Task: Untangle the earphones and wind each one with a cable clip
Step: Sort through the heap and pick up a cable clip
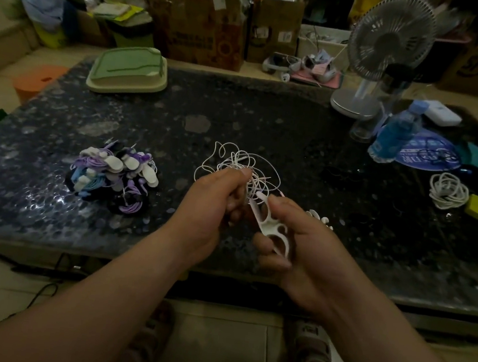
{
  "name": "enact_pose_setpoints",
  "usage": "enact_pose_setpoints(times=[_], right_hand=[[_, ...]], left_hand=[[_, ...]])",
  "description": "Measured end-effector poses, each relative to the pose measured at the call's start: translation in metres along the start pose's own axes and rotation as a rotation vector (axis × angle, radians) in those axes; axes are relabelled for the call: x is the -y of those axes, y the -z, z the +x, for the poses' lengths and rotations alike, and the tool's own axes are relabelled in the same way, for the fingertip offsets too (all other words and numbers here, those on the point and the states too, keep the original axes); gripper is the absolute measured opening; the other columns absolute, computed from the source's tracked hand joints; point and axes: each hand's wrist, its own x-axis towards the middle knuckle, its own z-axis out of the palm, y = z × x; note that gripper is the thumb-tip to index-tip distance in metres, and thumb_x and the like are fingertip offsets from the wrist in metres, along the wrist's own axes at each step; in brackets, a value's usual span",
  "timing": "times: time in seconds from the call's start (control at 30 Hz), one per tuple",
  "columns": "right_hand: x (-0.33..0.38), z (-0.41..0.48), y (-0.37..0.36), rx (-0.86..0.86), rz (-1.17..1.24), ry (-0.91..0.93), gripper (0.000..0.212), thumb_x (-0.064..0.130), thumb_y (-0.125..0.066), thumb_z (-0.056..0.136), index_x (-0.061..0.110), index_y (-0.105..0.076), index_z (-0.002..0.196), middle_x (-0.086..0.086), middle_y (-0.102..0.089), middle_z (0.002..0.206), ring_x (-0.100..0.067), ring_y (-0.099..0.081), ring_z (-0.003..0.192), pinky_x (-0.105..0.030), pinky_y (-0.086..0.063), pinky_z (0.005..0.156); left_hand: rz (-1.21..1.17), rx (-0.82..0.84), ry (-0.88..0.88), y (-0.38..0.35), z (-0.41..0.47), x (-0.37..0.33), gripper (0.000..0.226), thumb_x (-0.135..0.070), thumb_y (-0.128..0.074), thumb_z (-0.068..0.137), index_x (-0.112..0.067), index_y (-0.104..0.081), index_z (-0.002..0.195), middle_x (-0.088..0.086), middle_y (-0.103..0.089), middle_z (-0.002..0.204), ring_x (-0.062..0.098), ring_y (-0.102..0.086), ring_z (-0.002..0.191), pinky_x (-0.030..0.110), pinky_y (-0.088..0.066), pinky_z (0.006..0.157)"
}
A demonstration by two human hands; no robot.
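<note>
Over the near edge of the dark speckled table [239,107], the left hand [214,204] holds, fingers [234,205] curled, a loose tangle of thin white earphone cable [242,163]. The right hand [298,246] grips a white looped plastic cable clip [271,225]. Untangling seems unfinished: next, free one end, then wind.

- A dark speckled table [268,119] lies in front of you.
- At its far left you'll see a pale green tray [128,72].
- At your far right stands a white desk fan [390,34], with a blue bottle [396,132] near its base.
- A small yellow block [476,205] sits by the right edge.
- Beyond the table you have cardboard boxes [198,20], and an orange stool [36,80] off its left side.
</note>
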Motion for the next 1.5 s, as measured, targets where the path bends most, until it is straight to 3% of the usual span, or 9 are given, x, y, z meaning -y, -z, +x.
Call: enact_pose_setpoints(times=[0.07,0.13,0.3,0.6,0.77,0.9,1.1,1.43,1.5], right_hand=[[0.000,-0.002,0.002,-0.024,-0.107,0.027,0.011,0.024,-0.058,0.100,0.015,-0.066,0.100,0.002,-0.073,0.093,-0.009,-0.067,0.072,-0.023,-0.054,0.056],[0.001,-0.001,0.005,-0.029,-0.173,0.051,0.017,0.024,-0.061,0.098,0.011,-0.068,0.107,0.002,-0.075,0.099,-0.009,-0.069,0.082,-0.025,-0.055,0.062],[0.004,-0.003,0.005,0.008,-0.137,0.038,0.035,0.022,-0.066,0.090,0.010,-0.075,0.121,-0.002,-0.073,0.105,-0.011,-0.057,0.067,-0.018,-0.035,0.044],[0.000,0.002,-0.001,-0.019,-0.129,0.095,0.016,0.015,-0.055,0.104,0.019,-0.066,0.115,-0.009,-0.061,0.113,-0.011,-0.048,0.062,-0.014,-0.020,0.037],[-0.003,0.004,-0.002,-0.018,0.038,0.035,0.010,0.020,-0.053,0.103,0.016,-0.058,0.095,-0.001,-0.063,0.086,-0.009,-0.041,0.057,-0.013,-0.018,0.032],[-0.006,0.005,-0.003,-0.005,0.127,-0.013,0.021,0.029,-0.049,0.106,0.011,-0.059,0.100,-0.006,-0.058,0.086,-0.006,-0.039,0.044,-0.014,-0.020,0.028],[-0.010,0.010,-0.004,0.023,0.070,-0.020,0.029,0.035,-0.037,0.109,0.013,-0.053,0.115,-0.008,-0.046,0.060,-0.011,-0.035,0.031,-0.013,-0.021,0.032],[-0.005,0.013,-0.008,-0.131,-0.152,0.022,0.039,0.039,-0.039,0.109,0.007,-0.061,0.101,-0.005,-0.049,0.057,-0.012,-0.033,0.035,-0.016,-0.022,0.038],[-0.002,0.012,-0.007,-0.168,-0.187,0.047,0.040,0.038,-0.040,0.109,0.008,-0.061,0.094,-0.005,-0.050,0.056,-0.013,-0.034,0.036,-0.017,-0.021,0.039]], left_hand=[[-0.004,-0.017,0.010,0.001,0.000,0.000,0.044,-0.036,-0.058,0.101,-0.021,-0.047,0.062,0.001,-0.033,0.056,0.015,-0.039,0.053,0.035,-0.034,0.061],[-0.007,-0.037,0.018,0.002,0.001,0.000,0.043,-0.035,-0.059,0.100,-0.021,-0.046,0.062,0.001,-0.032,0.056,0.015,-0.038,0.052,0.035,-0.033,0.061],[-0.023,-0.064,0.036,0.001,0.002,0.000,0.043,-0.035,-0.059,0.100,-0.021,-0.046,0.061,0.000,-0.032,0.054,0.014,-0.038,0.051,0.032,-0.032,0.057],[-0.044,-0.072,0.044,0.002,0.003,0.000,0.044,-0.035,-0.058,0.100,-0.021,-0.047,0.060,-0.001,-0.032,0.054,0.013,-0.036,0.051,0.032,-0.031,0.057],[-0.044,-0.057,0.012,-0.001,0.002,-0.001,0.045,-0.031,-0.055,0.102,-0.021,-0.044,0.059,-0.001,-0.031,0.053,0.014,-0.036,0.050,0.032,-0.031,0.057],[-0.087,-0.016,0.002,-0.003,-0.002,-0.003,0.047,-0.030,-0.053,0.103,-0.022,-0.040,0.058,0.000,-0.031,0.054,0.016,-0.036,0.052,0.033,-0.033,0.060],[-0.125,-0.011,-0.035,-0.006,-0.005,-0.004,0.052,-0.033,-0.050,0.105,-0.025,-0.039,0.055,-0.001,-0.029,0.052,0.013,-0.031,0.050,0.027,-0.034,0.054],[0.057,-0.046,-0.165,-0.011,-0.007,0.001,0.049,-0.028,-0.051,0.103,-0.019,-0.037,0.058,0.004,-0.031,0.053,0.021,-0.032,0.054,0.024,-0.036,0.050],[0.064,-0.046,-0.172,-0.011,-0.006,0.003,0.049,-0.031,-0.053,0.102,-0.020,-0.038,0.057,0.004,-0.032,0.053,0.027,-0.034,0.056,0.030,-0.037,0.052]])
